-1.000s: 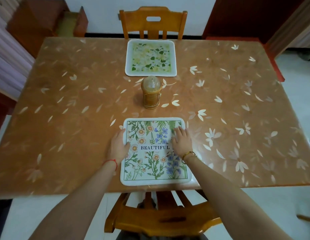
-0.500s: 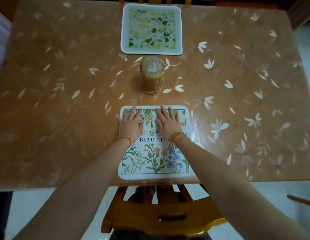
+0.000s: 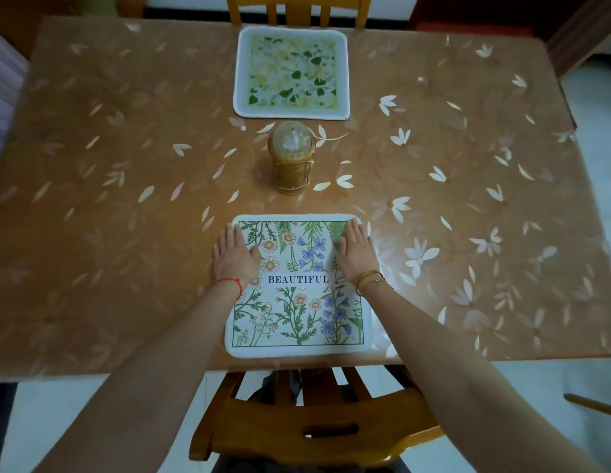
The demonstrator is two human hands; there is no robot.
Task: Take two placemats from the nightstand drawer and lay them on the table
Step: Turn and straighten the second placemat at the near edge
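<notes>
Fingers (image 3: 229, 235) of the left hand (image 3: 234, 259) are laid straight and flat on the left edge of the near placemat (image 3: 297, 312). The right hand (image 3: 357, 254) is spread flat on its right edge. The far placemat (image 3: 292, 73) is laid across the table (image 3: 126, 199), beyond an amber jar (image 3: 292, 165), in which something pale is seen under a clear dome.
</notes>
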